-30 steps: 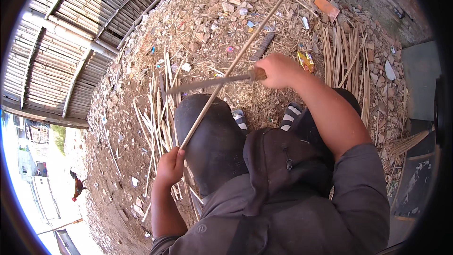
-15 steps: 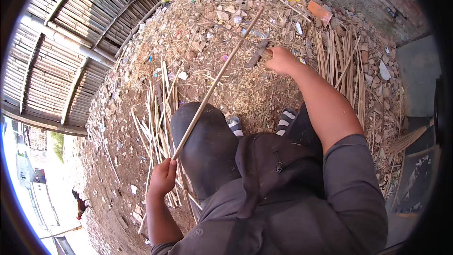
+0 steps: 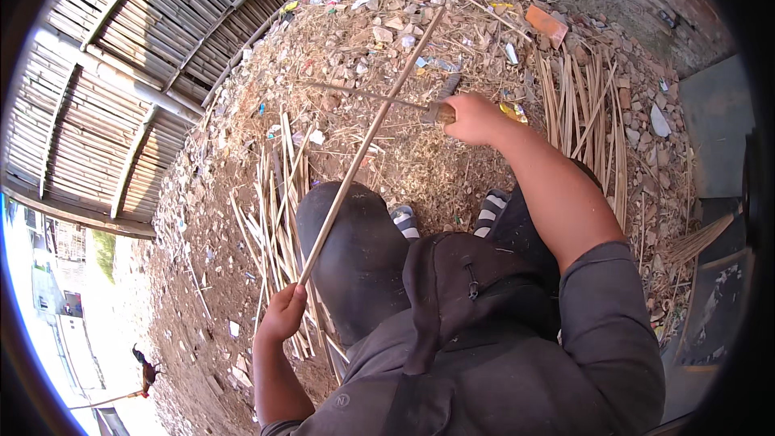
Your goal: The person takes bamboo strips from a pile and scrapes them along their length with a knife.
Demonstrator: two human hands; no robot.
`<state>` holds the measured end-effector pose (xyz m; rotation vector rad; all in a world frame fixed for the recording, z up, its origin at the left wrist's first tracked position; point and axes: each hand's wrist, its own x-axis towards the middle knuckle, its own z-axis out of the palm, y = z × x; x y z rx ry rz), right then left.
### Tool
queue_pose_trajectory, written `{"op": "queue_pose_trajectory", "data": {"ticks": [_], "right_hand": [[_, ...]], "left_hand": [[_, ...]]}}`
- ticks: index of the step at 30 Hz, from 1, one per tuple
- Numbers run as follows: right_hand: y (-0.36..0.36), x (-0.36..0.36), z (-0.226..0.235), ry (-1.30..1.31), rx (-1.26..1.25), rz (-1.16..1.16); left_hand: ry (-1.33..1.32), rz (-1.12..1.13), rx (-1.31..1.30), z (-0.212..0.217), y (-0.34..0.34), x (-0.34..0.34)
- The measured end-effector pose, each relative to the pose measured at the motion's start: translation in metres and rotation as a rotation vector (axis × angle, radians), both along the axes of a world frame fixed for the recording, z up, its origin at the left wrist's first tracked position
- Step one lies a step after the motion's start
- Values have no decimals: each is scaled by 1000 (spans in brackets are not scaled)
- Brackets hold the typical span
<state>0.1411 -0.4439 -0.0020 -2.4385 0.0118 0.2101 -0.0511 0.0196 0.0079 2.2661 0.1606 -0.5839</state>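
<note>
My left hand (image 3: 284,312) is closed around the lower end of a long bamboo strip (image 3: 355,163). The strip slants up past my left knee, its far end over the littered ground. Out in front, my right hand (image 3: 478,119) grips the wooden handle of a long-bladed knife (image 3: 363,94). The thin dark blade points left and crosses the strip in view; whether they touch, I cannot tell. Beyond the knife handle lies a short dark piece (image 3: 450,85), partly hidden.
Split bamboo strips lie in piles at left (image 3: 270,210) and right (image 3: 580,105). Rubble, straw and scraps cover the ground, with an orange brick (image 3: 546,26) near the wall. A bamboo fence (image 3: 121,81) stands left; a rooster (image 3: 146,370) is at lower left.
My right hand has moved slightly left and nearer, and the knife blade has swung so that it points left across the strip. My left hand has shifted slightly down, still holding the strip.
</note>
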Motion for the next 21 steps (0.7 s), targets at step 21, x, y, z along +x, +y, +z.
{"op": "queue_pose_trajectory", "data": {"ticks": [21], "right_hand": [[9, -17, 10, -361, -144, 247]], "left_hand": [[-494, -18, 337, -14, -45, -5]]}}
